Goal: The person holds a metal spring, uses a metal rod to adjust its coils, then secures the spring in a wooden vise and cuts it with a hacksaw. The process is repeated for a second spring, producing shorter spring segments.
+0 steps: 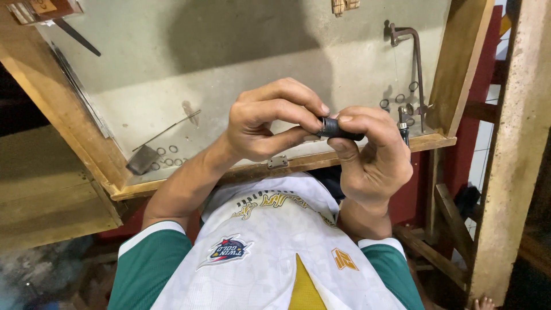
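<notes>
the small ribbed cylinder (338,130) pinched between the left hand (270,123) and right hand (373,158) is dark grey to black. the shirt (270,258) is white with a faint speckled pattern, green sleeves and a yellow wedge. the tray (275,51) is pale grey inside a brown wooden frame (459,63).

We find no screens or signs; one small tan label (43,6) sits at the top left corner on a reddish-brown boxlike package (40,10), rectangular and partly cut off by the frame edge; it lies at the far corner of the wooden-rimmed desk (275,163); its markings are too small to tell.
</notes>
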